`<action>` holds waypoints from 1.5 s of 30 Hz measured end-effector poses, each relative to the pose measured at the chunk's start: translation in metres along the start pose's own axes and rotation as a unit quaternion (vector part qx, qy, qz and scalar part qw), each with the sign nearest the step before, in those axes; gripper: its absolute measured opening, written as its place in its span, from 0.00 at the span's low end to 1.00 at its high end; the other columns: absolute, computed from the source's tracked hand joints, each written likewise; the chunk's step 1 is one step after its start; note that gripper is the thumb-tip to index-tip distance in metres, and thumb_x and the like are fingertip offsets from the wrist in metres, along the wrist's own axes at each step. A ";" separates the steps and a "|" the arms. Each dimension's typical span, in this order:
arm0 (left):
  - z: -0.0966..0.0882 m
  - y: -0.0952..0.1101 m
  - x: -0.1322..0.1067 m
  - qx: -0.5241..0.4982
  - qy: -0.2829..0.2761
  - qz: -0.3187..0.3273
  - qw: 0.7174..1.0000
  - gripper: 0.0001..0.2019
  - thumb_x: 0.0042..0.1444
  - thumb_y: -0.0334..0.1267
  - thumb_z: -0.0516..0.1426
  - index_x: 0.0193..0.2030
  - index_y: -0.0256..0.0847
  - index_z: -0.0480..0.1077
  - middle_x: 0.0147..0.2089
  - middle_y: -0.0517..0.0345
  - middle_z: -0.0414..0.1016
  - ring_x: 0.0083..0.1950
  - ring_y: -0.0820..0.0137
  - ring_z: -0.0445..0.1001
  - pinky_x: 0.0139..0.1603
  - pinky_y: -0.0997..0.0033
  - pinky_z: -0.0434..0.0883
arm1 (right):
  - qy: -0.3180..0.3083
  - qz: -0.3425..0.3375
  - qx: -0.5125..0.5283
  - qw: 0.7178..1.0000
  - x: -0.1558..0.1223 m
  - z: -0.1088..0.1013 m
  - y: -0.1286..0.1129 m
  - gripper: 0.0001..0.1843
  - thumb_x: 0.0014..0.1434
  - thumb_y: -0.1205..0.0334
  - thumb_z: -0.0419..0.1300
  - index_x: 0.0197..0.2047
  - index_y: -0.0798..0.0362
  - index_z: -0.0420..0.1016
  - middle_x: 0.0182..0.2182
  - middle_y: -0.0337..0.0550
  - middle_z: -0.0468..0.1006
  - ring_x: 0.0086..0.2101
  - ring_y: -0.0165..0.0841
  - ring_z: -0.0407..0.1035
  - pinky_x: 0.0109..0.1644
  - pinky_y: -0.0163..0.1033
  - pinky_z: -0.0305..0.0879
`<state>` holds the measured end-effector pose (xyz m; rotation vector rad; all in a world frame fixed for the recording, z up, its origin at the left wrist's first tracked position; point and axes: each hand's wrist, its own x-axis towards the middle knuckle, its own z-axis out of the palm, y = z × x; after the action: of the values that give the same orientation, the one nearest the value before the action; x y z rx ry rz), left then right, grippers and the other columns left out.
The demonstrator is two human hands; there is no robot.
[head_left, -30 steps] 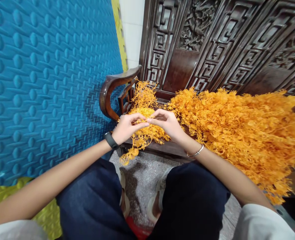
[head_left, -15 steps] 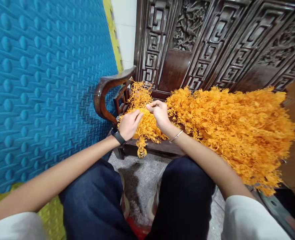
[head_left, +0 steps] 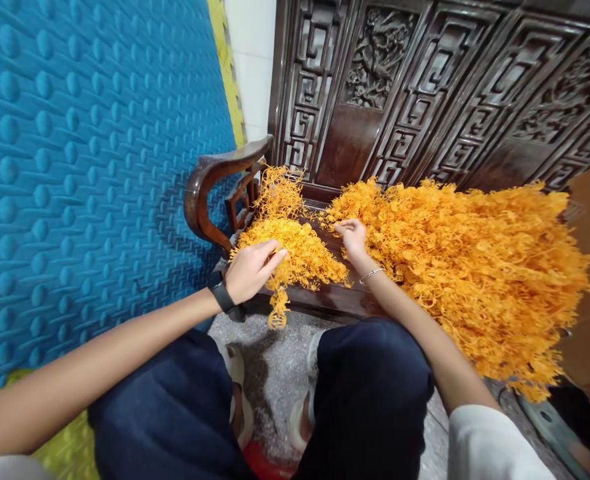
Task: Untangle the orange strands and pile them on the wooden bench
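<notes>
Both hands work at the orange plastic sprigs spread across the carved wooden bench. The left hand [head_left: 249, 269] rests curled on the small heap [head_left: 295, 252], fingertips pressed into its near edge as if pinning a bunch so it does not slide; whether it truly grips a sprig cannot be told, since the strands hide the fingertips. One loose strand [head_left: 277, 313] hangs below that hand over the bench's front edge. The right hand [head_left: 353, 237] lies just beside the small heap, at the near fringe of the large pile [head_left: 479, 267], with fingers bent and pinching into the tangle, apparently closed on a sprig or two. The large pile stretches away to the right of that hand, so fresh pieces are within reach, while the small heap sits between the two hands. A dark wristband [head_left: 219, 295] is on the left wrist, a thin bangle [head_left: 372, 274] on the right. Beyond the left hand curves the bench's armrest [head_left: 209, 193], with a blue embossed wall panel [head_left: 89, 167] further left.
</notes>
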<state>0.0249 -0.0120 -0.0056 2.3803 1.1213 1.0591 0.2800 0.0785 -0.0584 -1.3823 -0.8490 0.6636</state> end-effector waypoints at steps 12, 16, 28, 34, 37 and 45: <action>-0.011 -0.006 0.003 -0.051 0.001 -0.054 0.997 0.13 0.59 0.44 0.51 0.33 0.37 0.68 0.24 0.62 0.67 0.24 0.75 0.61 0.28 0.73 0.57 | -0.218 -0.182 -0.277 0.918 0.002 0.023 0.002 0.05 0.47 0.66 0.61 0.31 0.55 0.75 0.29 0.41 0.73 0.28 0.31 0.65 0.41 0.41 0.64; -0.013 -0.006 0.003 -0.139 -0.014 -0.103 0.985 0.13 0.57 0.46 0.52 0.35 0.38 0.69 0.27 0.61 0.71 0.24 0.75 0.63 0.26 0.73 0.59 | -0.215 -0.113 -0.287 0.927 0.005 0.030 0.005 0.11 0.48 0.68 0.60 0.37 0.58 0.75 0.29 0.43 0.74 0.31 0.33 0.68 0.41 0.40 0.65; -0.019 0.001 0.013 -0.452 0.016 -0.182 0.873 0.11 0.51 0.37 0.58 0.40 0.36 0.70 0.42 0.53 0.76 0.39 0.69 0.76 0.46 0.64 0.70 | -0.237 -0.309 -0.074 0.918 -0.067 0.024 -0.086 0.10 0.58 0.56 0.55 0.33 0.53 0.73 0.32 0.42 0.74 0.34 0.32 0.67 0.42 0.41 0.63; -0.021 0.007 0.014 -0.512 0.021 -0.215 0.831 0.08 0.51 0.38 0.59 0.35 0.36 0.68 0.40 0.56 0.75 0.39 0.70 0.75 0.44 0.67 0.71 | -0.185 -0.504 -0.097 0.838 -0.117 0.014 -0.118 0.07 0.61 0.59 0.54 0.41 0.49 0.71 0.41 0.45 0.73 0.45 0.37 0.65 0.50 0.47 0.58; -0.022 0.011 0.013 -0.506 0.011 -0.216 0.835 0.06 0.53 0.38 0.57 0.33 0.38 0.67 0.37 0.58 0.74 0.41 0.71 0.74 0.40 0.72 0.70 | -0.280 -0.521 -0.151 0.792 -0.129 0.017 -0.116 0.07 0.59 0.56 0.57 0.40 0.49 0.70 0.38 0.43 0.75 0.41 0.36 0.67 0.47 0.46 0.58; -0.026 0.013 0.010 -0.481 -0.001 -0.202 0.853 0.07 0.53 0.40 0.57 0.33 0.39 0.65 0.35 0.60 0.68 0.36 0.75 0.69 0.30 0.80 0.67 | -0.369 -0.423 -0.147 0.815 -0.131 0.021 -0.113 0.09 0.60 0.55 0.57 0.32 0.51 0.67 0.31 0.38 0.74 0.34 0.31 0.67 0.43 0.40 0.59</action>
<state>0.0166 -0.0135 0.0243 1.2869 0.7481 1.0911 0.1814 -0.0283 0.0372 -0.8102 -2.1031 0.3393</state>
